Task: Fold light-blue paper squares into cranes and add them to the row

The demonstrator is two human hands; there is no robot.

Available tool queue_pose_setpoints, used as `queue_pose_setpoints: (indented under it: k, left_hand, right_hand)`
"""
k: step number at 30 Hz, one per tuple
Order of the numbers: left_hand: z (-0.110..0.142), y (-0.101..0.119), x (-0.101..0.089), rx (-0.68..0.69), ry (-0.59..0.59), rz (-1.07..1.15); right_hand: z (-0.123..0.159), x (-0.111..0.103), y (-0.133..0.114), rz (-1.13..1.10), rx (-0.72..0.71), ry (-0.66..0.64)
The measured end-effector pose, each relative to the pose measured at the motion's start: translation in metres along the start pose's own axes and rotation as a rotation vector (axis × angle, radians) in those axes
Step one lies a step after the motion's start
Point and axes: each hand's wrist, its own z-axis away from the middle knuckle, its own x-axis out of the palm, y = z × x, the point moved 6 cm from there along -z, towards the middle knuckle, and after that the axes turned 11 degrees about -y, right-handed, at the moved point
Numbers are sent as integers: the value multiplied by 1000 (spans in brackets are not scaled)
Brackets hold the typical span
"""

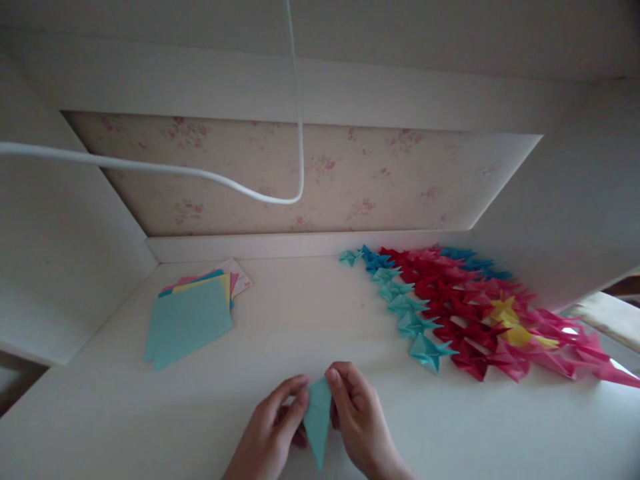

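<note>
A light teal piece of folded origami paper (pixel 319 415), kite-like with its narrow point toward me, is held up between both hands near the front of the white table. My left hand (pixel 274 427) pinches its left edge between thumb and fingers. At the upper right corner, my right hand (pixel 359 417) grips the paper with thumb and bent index finger. The fingers behind the sheet are partly hidden. To the left lies a stack of square origami paper (pixel 193 323), teal on top, with yellow, blue and pink edges showing beneath.
Rows of folded paper cranes (pixel 450 307) in teal, blue, red, pink and yellow cover the table's right side. A white cable (pixel 200 172) hangs across the view in front of a floral-patterned back panel (pixel 380 180). White side walls enclose the white table (pixel 295 313).
</note>
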Motion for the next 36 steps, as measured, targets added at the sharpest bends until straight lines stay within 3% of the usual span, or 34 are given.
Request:
queue_pose_setpoints:
  k: [3, 8, 14, 20, 24, 36]
  left_hand:
    - [0, 5, 0, 21, -46, -13]
    - [4, 12, -9, 67, 38, -81]
    - [6, 12, -15, 104, 128, -149]
    - [6, 6, -16, 135, 199, -13]
    - [7, 11, -11, 144, 133, 61]
    - [7, 17, -13, 166, 74, 135]
  right_hand:
    - [0, 1, 0, 20, 2, -10]
    - [1, 1, -5, 101, -25, -22]
    - [0, 11, -6, -3, -46, -135]
    - [-4, 6, -15, -123, -57, -44]
    - [-3, -2, -22, -181, -67, 17]
    - [0, 2, -16, -356, -52, -122]
